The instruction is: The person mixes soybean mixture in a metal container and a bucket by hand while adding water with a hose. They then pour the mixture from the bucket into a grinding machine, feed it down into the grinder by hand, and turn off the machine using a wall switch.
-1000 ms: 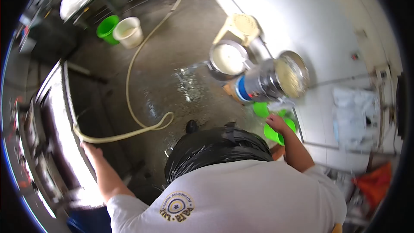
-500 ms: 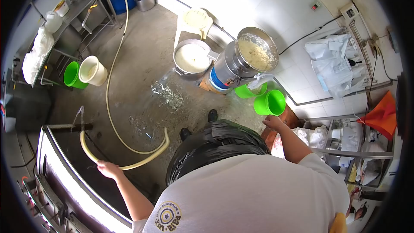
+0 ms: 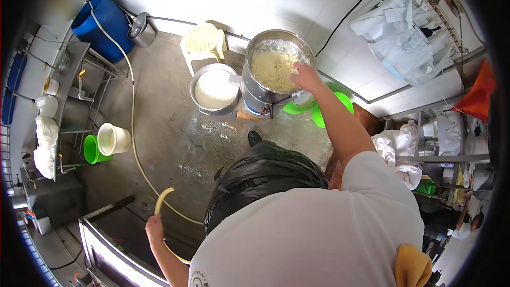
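Observation:
My left hand (image 3: 154, 228) is closed around a pale yellow hose (image 3: 166, 195), whose end curves up above my fist. My right hand (image 3: 306, 78) reaches over the near right rim of a steel, drum-shaped machine (image 3: 248, 87), fingers apart, at the edge of the pale, crumbly mass (image 3: 273, 69) in its bowl. Whether the fingertips touch that mass I cannot tell. Left of the machine, under its spout, a two-handled metal pot (image 3: 204, 110) holds white liquid. My right forearm partly covers a bright green bucket (image 3: 345, 102).
A cream plastic stool (image 3: 202, 40) stands behind the pot. A blue barrel (image 3: 101, 29) is at the back left. White (image 3: 121, 141) and green (image 3: 91, 150) buckets stand by a metal table. The thin hose (image 3: 132, 95) crosses the wet floor. Plastic bags (image 3: 404, 42) hang at right.
My right hand has gone from beside the green bucket up to the machine's bowl. My left hand has lowered toward me and right, still on the hose, and water no longer shows at its end.

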`<action>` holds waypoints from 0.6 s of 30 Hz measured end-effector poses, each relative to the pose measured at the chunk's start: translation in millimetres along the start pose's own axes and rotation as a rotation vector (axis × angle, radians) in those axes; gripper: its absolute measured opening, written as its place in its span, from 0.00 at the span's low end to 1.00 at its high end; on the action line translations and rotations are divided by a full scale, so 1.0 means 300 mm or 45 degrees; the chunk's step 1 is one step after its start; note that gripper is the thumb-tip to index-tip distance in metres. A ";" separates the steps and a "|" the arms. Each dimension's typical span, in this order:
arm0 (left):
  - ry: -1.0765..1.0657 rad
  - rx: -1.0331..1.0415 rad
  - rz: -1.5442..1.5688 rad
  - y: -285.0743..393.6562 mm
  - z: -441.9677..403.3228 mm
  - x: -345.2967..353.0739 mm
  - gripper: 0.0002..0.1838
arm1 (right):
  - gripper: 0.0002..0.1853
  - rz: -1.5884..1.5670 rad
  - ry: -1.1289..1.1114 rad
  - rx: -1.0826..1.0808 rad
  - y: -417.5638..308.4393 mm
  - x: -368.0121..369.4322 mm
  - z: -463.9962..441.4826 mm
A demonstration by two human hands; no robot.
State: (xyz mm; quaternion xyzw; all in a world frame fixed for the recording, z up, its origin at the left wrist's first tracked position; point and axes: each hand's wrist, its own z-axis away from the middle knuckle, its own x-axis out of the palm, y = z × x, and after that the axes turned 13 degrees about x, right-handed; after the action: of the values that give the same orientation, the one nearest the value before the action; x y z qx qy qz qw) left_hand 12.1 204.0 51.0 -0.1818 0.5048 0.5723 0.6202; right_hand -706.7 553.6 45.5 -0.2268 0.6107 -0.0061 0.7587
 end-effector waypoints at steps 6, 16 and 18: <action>-0.403 -0.177 0.079 0.311 -0.007 0.079 0.21 | 0.48 0.493 -0.236 0.274 -0.001 0.271 -0.225; -0.390 0.154 0.623 0.967 0.124 -0.212 0.18 | 0.33 0.215 -0.537 0.006 -0.005 0.161 -0.409; -0.429 0.233 0.764 1.090 0.114 -0.259 0.16 | 0.28 0.174 -0.196 0.025 0.059 0.282 -0.416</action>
State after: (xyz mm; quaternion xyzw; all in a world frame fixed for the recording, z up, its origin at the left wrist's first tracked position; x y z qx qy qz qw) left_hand -252.9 281.8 245.4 0.1279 0.4755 0.7033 0.5128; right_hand -805.9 503.3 -57.8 -0.1769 0.5644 0.0571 0.8043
